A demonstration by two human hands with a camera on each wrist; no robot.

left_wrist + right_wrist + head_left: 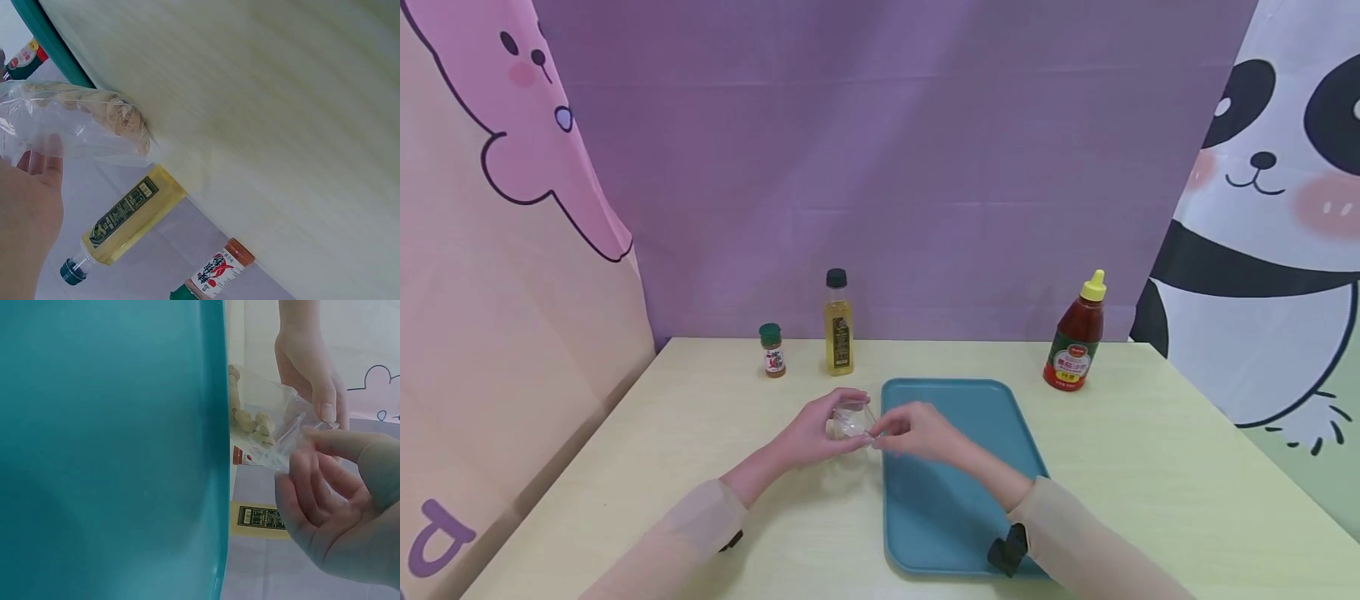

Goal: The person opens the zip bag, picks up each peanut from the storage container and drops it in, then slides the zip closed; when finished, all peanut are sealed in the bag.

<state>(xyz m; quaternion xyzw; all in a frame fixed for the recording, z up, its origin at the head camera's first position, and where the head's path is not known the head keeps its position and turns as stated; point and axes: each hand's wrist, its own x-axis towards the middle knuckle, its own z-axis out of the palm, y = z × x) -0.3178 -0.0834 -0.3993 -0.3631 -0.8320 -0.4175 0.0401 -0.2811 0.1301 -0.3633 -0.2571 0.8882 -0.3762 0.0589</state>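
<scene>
A clear plastic bag [852,421] hangs between my hands above the table, left of the blue tray [925,533]. Tan, lumpy pieces like unshelled peanuts [255,425] lie at the bottom of the bag; the left wrist view shows them through the plastic [122,115]. My left hand [820,427] grips one side of the bag's upper part between thumb and fingers. Over the tray's left edge, my right hand [917,429] pinches the bag's rim between thumb and forefinger, its other fingers bent, as the right wrist view shows.
Along the back of the table [647,467] stand a small green-capped spice jar [773,354], a tall bottle of yellow oil [838,329] and, at right, a ketchup bottle [1072,342] with a yellow cap. A purple curtain [880,167] hangs behind.
</scene>
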